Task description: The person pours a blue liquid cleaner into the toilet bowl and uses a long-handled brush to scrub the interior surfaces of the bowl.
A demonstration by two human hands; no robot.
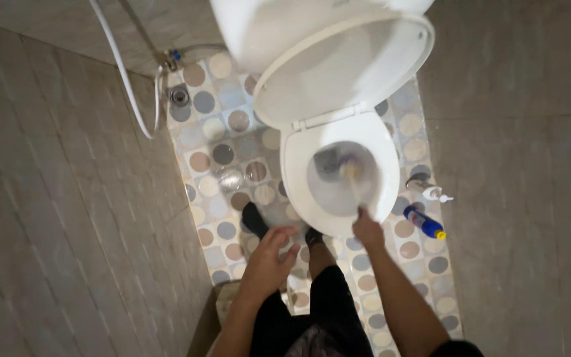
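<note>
A toilet brush [353,177] is being held in the bowl of a white toilet [391,178] just right of the frame's centre; its head is being blurred by motion against the wet inside of the bowl, so its shape cannot be told exactly. The thin handle is being gripped at its lower end by the right hand [367,230], whose fingers are being kept clamped around it just over the front rim of the toilet. The left hand [269,254] is being held free in the air to the lower left of the bowl, with its fingers apart and slightly curled, nothing being grasped.

The seat and lid [345,66] are being kept raised, leaning back against the cistern at the top of the frame. Two feet in dark socks are being seen on the floor [232,139] at the bowl's front, one at its left and one under its front edge, with dark trousers at the bottom centre.

To the right of the bowl, a blue bottle with a yellow cap [424,223] is being left lying on the dotted tiles, and a small white pump bottle [435,194] is lying just above it. A white hose [123,73] is being seen hanging along the grey wall at the upper left, near a round floor drain [179,96].
</note>
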